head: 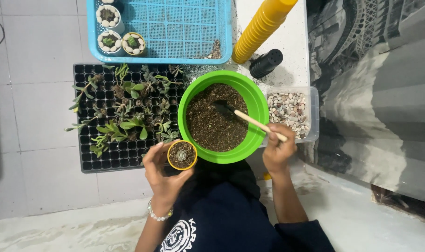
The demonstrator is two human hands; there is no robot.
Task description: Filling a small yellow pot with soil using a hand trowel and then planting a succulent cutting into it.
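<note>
One soil-filled green basin point(257, 100)

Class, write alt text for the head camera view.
A left hand holds a small yellow pot with a succulent beside a green bowl of soil, where the right hand dips a small scoop. A black seedling tray lies left.

Left hand point(163, 175) holds a small yellow pot point(182, 155); right hand point(278, 151) holds a scoop point(243, 116) in soil.

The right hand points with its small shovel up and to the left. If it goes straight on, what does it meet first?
The right hand holds the small shovel, whose blade is already in the soil of the green bowl. Further along lies the bowl's far wall, probably.
</note>
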